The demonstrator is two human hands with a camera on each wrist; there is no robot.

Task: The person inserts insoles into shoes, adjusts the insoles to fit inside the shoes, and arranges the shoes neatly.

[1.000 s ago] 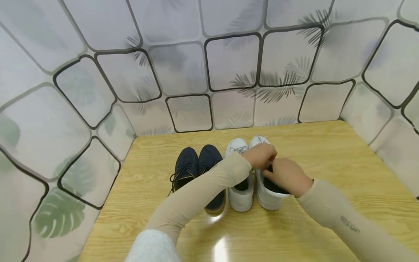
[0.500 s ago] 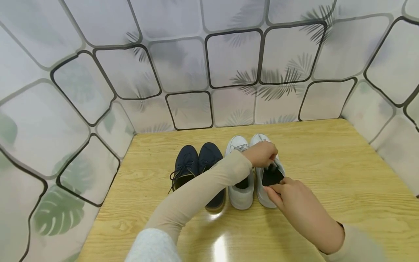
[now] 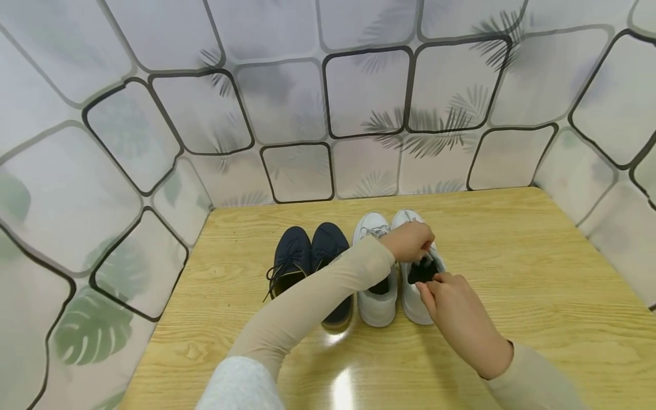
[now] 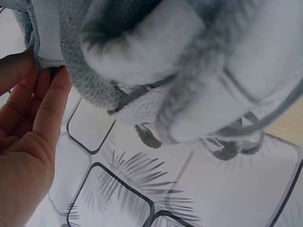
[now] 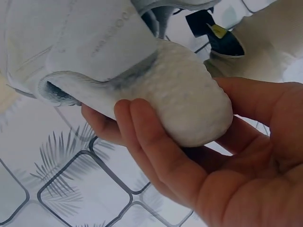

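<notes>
In the head view a pair of white sneakers stands side by side. At the right one, the white sneaker (image 3: pixel 416 306), both hands work. My left hand (image 3: pixel 411 240) pinches the sneaker's tongue (image 4: pixel 49 35), as the left wrist view shows. My right hand (image 3: pixel 463 310) is at the heel opening and holds an insole (image 5: pixel 189 101) by its rounded end. Its pale, bumpy underside shows in the right wrist view, and its front runs into the shoe. Black lining or insole top shows inside the opening in the head view. The other white sneaker (image 3: pixel 378 310) stands just to the left.
A pair of navy lace-up shoes (image 3: pixel 292 250) stands to the left, partly behind the left sleeve (image 3: pixel 318 290). All stand on a wooden table (image 3: pixel 533 256). Patterned wall covering (image 3: pixel 366 97) encloses the back and sides.
My right hand first drew back from over the shoe opening toward the heel, then shifted slightly forward and left with the insole. My left hand has stayed at the tongue.
</notes>
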